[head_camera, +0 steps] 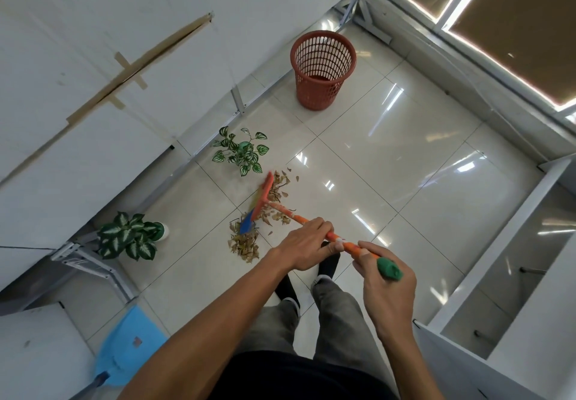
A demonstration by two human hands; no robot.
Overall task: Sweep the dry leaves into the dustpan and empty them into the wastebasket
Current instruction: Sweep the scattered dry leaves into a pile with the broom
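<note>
Both hands hold a broom by its orange handle (286, 212). My left hand (304, 242) grips it lower down, and my right hand (385, 287) grips the top by the green end cap. The broom's red and blue head (258, 203) rests on the tiled floor among dry brown leaves (247, 240), which lie scattered on both sides of it. A light blue dustpan (131, 346) lies on the floor at the lower left, away from the leaves. The red-brown mesh wastebasket (322, 69) stands upright farther ahead.
Two potted green plants stand near the leaves: one (241, 152) just beyond the broom head, one (131, 236) to the left by a metal table leg (93, 262). White tables border the left. A white cabinet (511, 275) stands at the right. My feet are below the hands.
</note>
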